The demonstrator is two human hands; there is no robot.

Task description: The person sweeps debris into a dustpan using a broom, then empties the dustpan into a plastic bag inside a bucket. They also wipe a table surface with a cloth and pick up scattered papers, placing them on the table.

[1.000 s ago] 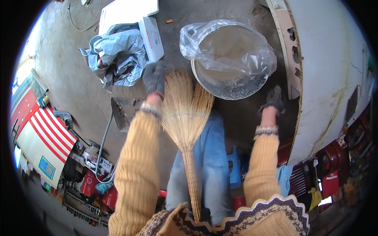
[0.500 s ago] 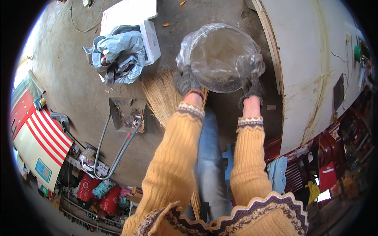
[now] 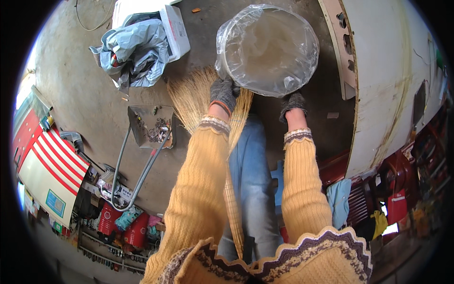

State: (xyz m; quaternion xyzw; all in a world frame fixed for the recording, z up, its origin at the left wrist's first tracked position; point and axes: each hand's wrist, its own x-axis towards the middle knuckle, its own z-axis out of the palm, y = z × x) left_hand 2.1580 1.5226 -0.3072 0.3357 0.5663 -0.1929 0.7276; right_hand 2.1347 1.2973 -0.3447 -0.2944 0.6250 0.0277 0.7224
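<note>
Head view: plastic now covers the bucket's near rim, left hand and right hand against it, grips unclear.

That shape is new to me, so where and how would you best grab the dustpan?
Probably grip around the handle at its rounded bend, from the person's side: the loop extends that way, while the pan, at the far end, holds loose litter.

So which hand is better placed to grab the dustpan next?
Left, I'd say. The dustpan lies off to the left, nearer the left hand. The right hand is farther over, by the lined bin's near edge, and would likely have to cross the left forearm.
</note>
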